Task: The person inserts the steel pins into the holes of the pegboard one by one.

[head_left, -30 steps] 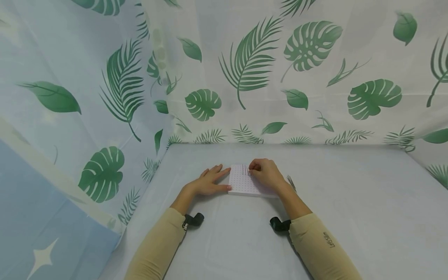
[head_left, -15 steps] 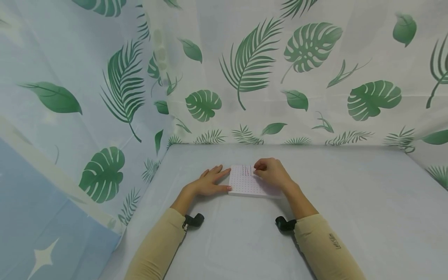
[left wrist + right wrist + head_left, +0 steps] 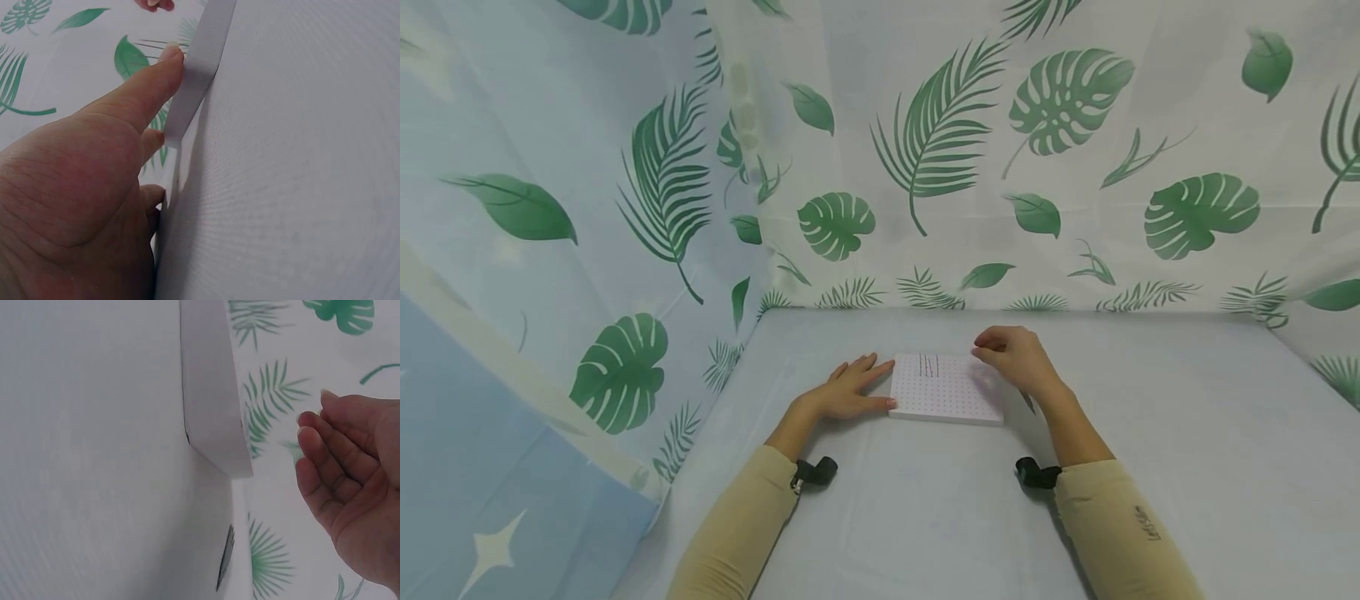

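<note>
A white board (image 3: 946, 398) with a grid of small dots lies on the table. Several thin dark sticks (image 3: 929, 365) stand near its back edge, left of the middle; in the left wrist view these thin sticks (image 3: 159, 47) project above the board's side. My left hand (image 3: 842, 396) rests at the board's left side with fingers spread, thumb and index finger touching its edge. Above the back right corner, off the board, hovers my right hand (image 3: 1017, 357). Its fingers (image 3: 322, 447) bend loosely and no object shows between them in the right wrist view.
More dark sticks (image 3: 1027, 402) lie in a small bundle on the table just right of the board, partly hidden by the right hand. Behind the white table (image 3: 1150, 400) hangs a leaf-print curtain (image 3: 940, 275), with another along the left.
My right hand has drawn away from the standing sticks, moving right and up off the board. More of the board's right part shows. My left hand has stayed in place.
</note>
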Motion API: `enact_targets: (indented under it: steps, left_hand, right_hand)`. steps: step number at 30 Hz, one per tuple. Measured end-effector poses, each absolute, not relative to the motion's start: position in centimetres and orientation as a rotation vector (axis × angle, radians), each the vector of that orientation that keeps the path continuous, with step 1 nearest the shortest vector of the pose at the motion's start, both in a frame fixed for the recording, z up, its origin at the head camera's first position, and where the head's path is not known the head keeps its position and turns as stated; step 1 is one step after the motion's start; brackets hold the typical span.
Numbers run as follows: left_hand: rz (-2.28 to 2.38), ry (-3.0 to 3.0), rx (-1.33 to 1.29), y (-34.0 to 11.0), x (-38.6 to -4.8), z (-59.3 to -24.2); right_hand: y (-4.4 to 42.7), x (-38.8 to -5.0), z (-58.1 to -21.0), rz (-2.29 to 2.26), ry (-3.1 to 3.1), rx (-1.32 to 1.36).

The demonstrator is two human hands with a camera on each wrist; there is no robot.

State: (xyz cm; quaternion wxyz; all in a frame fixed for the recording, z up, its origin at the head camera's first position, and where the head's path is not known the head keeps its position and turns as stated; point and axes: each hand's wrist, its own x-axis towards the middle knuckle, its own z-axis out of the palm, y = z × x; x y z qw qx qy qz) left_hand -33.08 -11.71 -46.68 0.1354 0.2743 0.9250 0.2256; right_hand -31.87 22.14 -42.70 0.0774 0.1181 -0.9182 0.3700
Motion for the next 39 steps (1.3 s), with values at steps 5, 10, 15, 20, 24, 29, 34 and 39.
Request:
enact_targets:
  steps: [5,10,15,20,24,29,34,39]
  left_hand:
    - [0.658,2.677,0.801,-11.7,-33.1,-46.7]
    - [0.652,2.678,0.799,-11.7,-33.1,-46.6]
    - [0.646,2.683,0.793,-11.6,-33.0,-46.5]
    - [0.651,2.672,0.788,-11.6,-33.0,-46.6]
    - [0.655,2.680,0.779,-11.6,-33.0,-46.5]
    - [0.647,2.682,0.791,-11.6,-33.1,-46.6]
    - [0.647,2.680,0.790,-11.6,-33.0,-46.6]
    - [0.645,2.683,0.783,-11.6,-33.0,-46.6]
  right_hand:
    - [23.7,-31.8,-42.6,1.102,-2.749,0.331]
    - [24.8,-31.7,-42.3,1.109,-2.754,0.300]
    - [26.0,-31.5,-42.2,1.120,-2.785,0.272]
    - [26.9,-31.4,-42.2,1.113,-2.820,0.248]
    - [27.4,-31.3,-42.1,1.130,-2.835,0.237]
    - [28.0,-31.2,-42.0,1.133,-2.859,0.224]
    - [28.6,-31.2,-42.1,1.146,-2.880,0.240]
    - [29.0,-31.3,-42.3,1.166,-2.903,0.237]
